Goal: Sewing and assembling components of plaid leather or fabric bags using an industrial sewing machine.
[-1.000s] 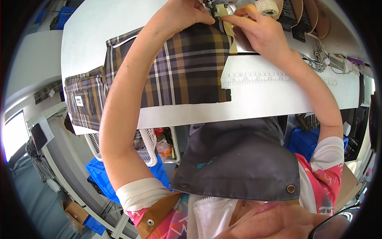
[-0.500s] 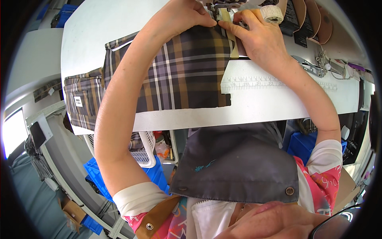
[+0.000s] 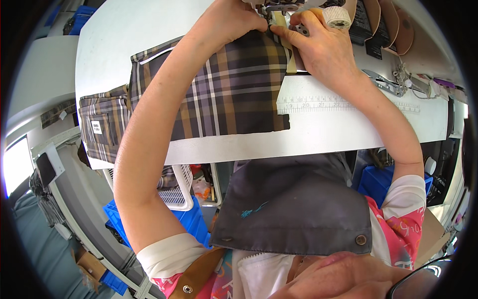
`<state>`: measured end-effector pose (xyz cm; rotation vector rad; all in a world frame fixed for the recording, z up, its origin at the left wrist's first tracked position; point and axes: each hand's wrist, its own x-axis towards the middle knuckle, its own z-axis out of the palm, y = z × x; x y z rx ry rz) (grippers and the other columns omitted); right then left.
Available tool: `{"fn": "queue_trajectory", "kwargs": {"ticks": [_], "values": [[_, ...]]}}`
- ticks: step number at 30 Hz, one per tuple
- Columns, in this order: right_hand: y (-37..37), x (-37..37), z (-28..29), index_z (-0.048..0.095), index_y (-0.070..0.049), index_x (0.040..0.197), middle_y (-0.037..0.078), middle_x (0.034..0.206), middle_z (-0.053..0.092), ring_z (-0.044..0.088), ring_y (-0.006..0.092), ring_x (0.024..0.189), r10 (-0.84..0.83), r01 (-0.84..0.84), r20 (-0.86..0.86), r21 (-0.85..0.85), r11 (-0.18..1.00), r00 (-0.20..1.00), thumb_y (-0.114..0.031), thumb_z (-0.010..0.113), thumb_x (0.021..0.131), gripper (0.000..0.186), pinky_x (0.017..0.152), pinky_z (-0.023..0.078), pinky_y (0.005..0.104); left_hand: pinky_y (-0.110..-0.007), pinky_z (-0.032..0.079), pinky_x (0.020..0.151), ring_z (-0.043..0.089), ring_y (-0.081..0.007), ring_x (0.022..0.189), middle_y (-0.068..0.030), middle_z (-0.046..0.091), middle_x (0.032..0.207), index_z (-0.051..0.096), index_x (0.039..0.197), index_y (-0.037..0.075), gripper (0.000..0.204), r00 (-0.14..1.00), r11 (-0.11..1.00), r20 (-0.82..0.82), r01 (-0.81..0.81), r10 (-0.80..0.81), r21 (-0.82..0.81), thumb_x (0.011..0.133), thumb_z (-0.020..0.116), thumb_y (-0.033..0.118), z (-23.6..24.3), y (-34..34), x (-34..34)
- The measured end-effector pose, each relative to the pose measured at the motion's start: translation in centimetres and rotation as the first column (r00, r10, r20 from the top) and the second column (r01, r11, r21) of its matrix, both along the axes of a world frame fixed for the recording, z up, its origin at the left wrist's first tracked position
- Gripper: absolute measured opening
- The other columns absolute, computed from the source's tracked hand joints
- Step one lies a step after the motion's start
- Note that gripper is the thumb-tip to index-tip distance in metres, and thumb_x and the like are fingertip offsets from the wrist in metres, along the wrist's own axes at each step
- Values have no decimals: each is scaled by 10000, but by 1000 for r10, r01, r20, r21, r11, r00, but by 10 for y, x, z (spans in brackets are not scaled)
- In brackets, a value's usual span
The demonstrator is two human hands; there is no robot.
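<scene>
Head view: flat plaid cloth (image 3: 239, 89) (corner-notched)

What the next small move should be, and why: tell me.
Probably ease the plaid fabric slightly toward the sewing machine, since the left grip and right grip are close together at its upper edge, right by that machine.

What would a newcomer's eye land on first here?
The plaid fabric spread across the white table, left of the printed ruler scale. Next, the left hand and right hand, close together at the fabric's upper edge, by the metal machine parts. Then the large dark grey apron, lower middle.
</scene>
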<state>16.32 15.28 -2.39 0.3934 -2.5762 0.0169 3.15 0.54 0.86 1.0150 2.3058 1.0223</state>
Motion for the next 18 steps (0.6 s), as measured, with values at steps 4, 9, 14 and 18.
{"fn": "queue_trajectory", "kwargs": {"ticks": [4, 9, 14, 18], "values": [[-1, 0, 0, 650, -217, 1096, -3, 925, 516, 553, 143, 736, -48, 48, 35, -15, 999, 998, -65, 646, 694, 430, 524, 460, 282, -314, 483, 699, 596, -206, 767, -119, 646, 809, 624, 899, -34, 258, 1000, 999, 12, -13, 12, 30, 666, 678, 63, 0, 0, -1], [0, -2, 2, 656, -224, 1088, -8, 894, 514, 547, 140, 669, -10, 9, -26, -22, 1000, 1000, -63, 642, 693, 427, 518, 457, 279, -328, 480, 781, 596, -222, 871, -132, 651, 921, 623, 988, -16, 347, 998, 993, -6, 58, -57, 105, 682, 717, 116, -4, 0, -5], [2, -2, -2, 664, -210, 1070, -8, 854, 511, 542, 140, 635, 0, -1, -35, -27, 1000, 999, -71, 643, 708, 388, 501, 451, 272, -339, 460, 858, 584, -239, 972, -130, 641, 1033, 613, 1055, 3, 442, 997, 994, -46, 61, -57, 88, 680, 759, 188, -2, 0, -4], [-1, -1, 0, 661, -201, 1065, -10, 839, 505, 543, 138, 640, -39, 38, -8, -19, 999, 999, -81, 650, 711, 374, 501, 456, 268, -340, 447, 889, 574, -244, 1013, -130, 632, 1078, 610, 1073, 12, 475, 995, 989, -44, 92, -87, 119, 682, 770, 227, -5, 1, -7]]}}
